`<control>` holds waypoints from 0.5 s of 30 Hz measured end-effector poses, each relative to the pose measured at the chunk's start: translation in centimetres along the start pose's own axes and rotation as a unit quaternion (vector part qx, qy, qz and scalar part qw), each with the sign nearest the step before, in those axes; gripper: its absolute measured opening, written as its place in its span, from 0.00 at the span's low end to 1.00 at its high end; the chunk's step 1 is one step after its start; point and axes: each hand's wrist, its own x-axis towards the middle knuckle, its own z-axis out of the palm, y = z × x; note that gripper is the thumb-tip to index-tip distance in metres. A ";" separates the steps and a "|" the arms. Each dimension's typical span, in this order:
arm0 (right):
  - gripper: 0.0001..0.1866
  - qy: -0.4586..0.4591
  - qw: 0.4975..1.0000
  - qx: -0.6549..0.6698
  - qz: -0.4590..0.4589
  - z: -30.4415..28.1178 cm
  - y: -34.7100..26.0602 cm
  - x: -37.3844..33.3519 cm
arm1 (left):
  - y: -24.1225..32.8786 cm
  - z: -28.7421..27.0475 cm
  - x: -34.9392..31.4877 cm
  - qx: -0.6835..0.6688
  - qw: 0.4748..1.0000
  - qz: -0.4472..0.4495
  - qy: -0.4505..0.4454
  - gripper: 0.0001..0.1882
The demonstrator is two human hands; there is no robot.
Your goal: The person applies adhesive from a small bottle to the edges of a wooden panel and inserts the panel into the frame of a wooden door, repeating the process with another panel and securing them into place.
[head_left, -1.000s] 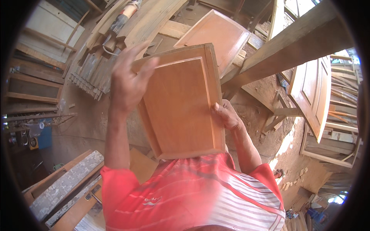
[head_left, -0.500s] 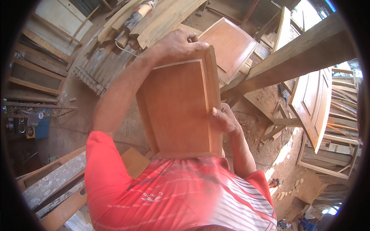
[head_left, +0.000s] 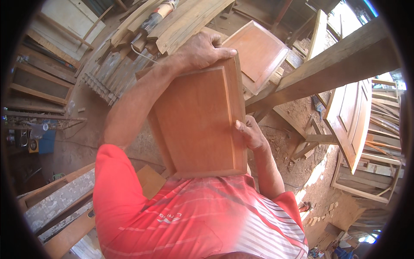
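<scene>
A reddish-brown wooden panel (head_left: 196,125) with a raised centre and bevelled border stands upright before me, its lower edge against my red shirt. My left hand (head_left: 206,51) grips its top edge, thumb along the upper right corner and the other fingers curled over behind. Lower down, my right hand (head_left: 251,133) clasps the right edge, thumb on the front face and fingers hidden at the back. Beyond the top right corner lies a second, similar wooden panel (head_left: 258,54), paler with dust along its bevel.
A thick wooden post (head_left: 323,64) slants across the right, close to the panels. Stacked boards (head_left: 189,26) lie at the upper left with a corded power tool (head_left: 159,15) on them. A panelled door (head_left: 349,116) leans at the right; scrap wood litters the dirt floor.
The panel has tilted slightly, its upper left corner now showing beyond my left forearm. Both hands keep their hold on it.
</scene>
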 end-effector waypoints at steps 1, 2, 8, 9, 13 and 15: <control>0.32 0.000 1.000 0.000 -0.001 0.3 -0.3 0.1 | 0.1 -0.1 0.0 0.009 1.000 0.007 0.000 0.27; 0.32 0.000 1.000 -0.002 -0.006 0.6 -0.8 0.1 | 0.0 0.0 -0.1 0.010 1.000 0.008 -0.001 0.27; 0.31 -0.031 0.999 0.003 0.011 -0.2 -0.1 1.5 | -2.5 -0.3 -1.4 0.049 0.998 -0.020 0.021 0.28; 0.31 -0.058 0.998 0.009 0.016 -0.7 0.5 1.8 | -3.7 -0.1 -1.9 0.032 0.999 -0.017 0.034 0.28; 0.28 0.177 0.979 0.001 -0.102 -1.4 2.0 4.2 | -8.4 -2.0 -4.8 -0.014 0.999 -0.051 0.000 0.35; 0.27 0.437 0.896 -0.077 -0.011 -7.0 3.9 6.7 | -14.1 -1.0 -6.5 -0.041 0.994 -0.057 0.084 0.34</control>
